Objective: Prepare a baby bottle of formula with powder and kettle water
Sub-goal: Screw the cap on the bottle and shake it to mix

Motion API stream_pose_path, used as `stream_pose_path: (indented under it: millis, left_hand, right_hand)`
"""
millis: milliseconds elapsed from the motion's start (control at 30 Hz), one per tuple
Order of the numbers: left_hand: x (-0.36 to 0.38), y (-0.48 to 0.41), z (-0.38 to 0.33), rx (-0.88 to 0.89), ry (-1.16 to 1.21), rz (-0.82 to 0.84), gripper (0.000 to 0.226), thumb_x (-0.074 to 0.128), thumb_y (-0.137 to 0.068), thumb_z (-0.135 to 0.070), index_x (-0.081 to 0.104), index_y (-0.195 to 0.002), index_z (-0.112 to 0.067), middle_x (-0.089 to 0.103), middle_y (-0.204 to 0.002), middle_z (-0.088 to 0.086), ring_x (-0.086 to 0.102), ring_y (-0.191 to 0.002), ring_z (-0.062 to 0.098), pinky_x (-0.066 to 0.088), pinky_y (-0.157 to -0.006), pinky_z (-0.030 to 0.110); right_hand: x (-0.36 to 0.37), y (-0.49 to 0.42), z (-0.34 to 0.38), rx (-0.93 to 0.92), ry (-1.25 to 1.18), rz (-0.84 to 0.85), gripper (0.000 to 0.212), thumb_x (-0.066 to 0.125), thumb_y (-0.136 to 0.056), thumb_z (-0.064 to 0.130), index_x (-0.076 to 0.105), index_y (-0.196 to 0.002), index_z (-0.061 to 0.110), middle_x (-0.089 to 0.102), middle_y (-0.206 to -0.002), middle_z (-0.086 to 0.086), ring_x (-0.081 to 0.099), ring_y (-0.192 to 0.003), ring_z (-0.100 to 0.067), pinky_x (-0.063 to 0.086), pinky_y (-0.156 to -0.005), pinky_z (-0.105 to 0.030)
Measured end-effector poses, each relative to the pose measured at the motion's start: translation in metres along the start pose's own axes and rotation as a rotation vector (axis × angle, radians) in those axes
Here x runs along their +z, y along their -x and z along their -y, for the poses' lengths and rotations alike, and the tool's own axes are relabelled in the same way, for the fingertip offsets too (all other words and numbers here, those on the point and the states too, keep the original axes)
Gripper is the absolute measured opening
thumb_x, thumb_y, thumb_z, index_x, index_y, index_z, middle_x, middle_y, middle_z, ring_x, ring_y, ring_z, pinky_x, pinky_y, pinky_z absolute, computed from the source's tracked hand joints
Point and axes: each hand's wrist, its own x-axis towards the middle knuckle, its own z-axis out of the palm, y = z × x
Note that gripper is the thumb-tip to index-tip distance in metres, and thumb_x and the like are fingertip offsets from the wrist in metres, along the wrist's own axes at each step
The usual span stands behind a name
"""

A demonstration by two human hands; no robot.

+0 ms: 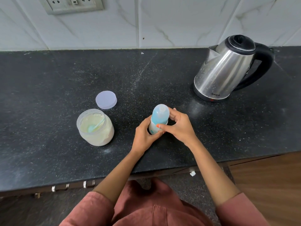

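Observation:
A baby bottle (pixel 158 119) with a blue translucent cap stands upright on the black counter (pixel 146 75). My left hand (pixel 144 137) grips its lower body. My right hand (pixel 176 125) wraps round the blue cap, thumb at its lower rim. To the left stands an open clear jar of pale yellow formula powder (pixel 96 128) with a blue scoop (pixel 93 127) lying inside. The jar's round lilac lid (pixel 106 100) lies flat behind it. A steel kettle (pixel 228 69) with black lid and handle sits on its base at the back right.
A tiled wall with a socket panel (pixel 73 4) runs behind the counter. The counter's front edge crosses below my forearms, with drawer handles (pixel 73 185) under it at the left. Wooden floor (pixel 268 185) shows at the lower right.

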Motion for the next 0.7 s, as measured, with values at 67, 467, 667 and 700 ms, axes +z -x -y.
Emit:
stream_pose_path:
  millis: [67,467,667,700]
  left_hand:
    - [0.0,0.0,-0.002,0.011,-0.009,-0.002,0.054,0.078,-0.073,-0.018,0.054,-0.12,-0.024,0.062,-0.114,-0.012,0.058,-0.108,0.001,0.046,-0.09,0.016]
    - [0.002,0.001,-0.002,0.025,-0.064,-0.037,0.047,0.074,-0.074,-0.019,0.058,-0.118,-0.02,0.066,-0.109,-0.01,0.06,-0.102,0.0,0.049,-0.085,0.019]
    - [0.002,0.001,-0.002,-0.007,-0.112,-0.045,0.051,0.075,-0.074,-0.012,0.055,-0.121,-0.019,0.06,-0.113,-0.011,0.056,-0.103,-0.003,0.045,-0.088,0.012]
    - [0.001,0.0,-0.003,-0.013,-0.131,-0.035,0.052,0.074,-0.074,-0.011,0.055,-0.122,-0.017,0.059,-0.114,-0.011,0.056,-0.103,-0.001,0.044,-0.088,0.012]
  right_hand:
    - [0.006,0.002,-0.001,0.002,0.015,-0.066,0.056,0.078,-0.067,0.006,0.059,-0.118,0.02,0.06,-0.1,0.027,0.058,-0.098,0.011,0.007,-0.12,-0.039]
    - [0.032,0.014,0.006,-0.038,-0.054,-0.322,0.051,0.077,-0.068,0.006,0.061,-0.114,0.019,0.063,-0.096,0.026,0.061,-0.095,0.004,0.039,-0.104,-0.027]
    - [0.03,0.013,-0.01,0.017,-0.078,-0.22,0.065,0.079,-0.067,0.01,0.05,-0.124,0.023,0.059,-0.114,0.014,0.056,-0.108,-0.001,0.044,-0.089,-0.01]
    - [0.031,0.012,-0.012,0.036,-0.07,-0.208,0.066,0.08,-0.067,0.011,0.05,-0.125,0.02,0.059,-0.11,0.015,0.056,-0.105,-0.001,0.044,-0.086,-0.008]
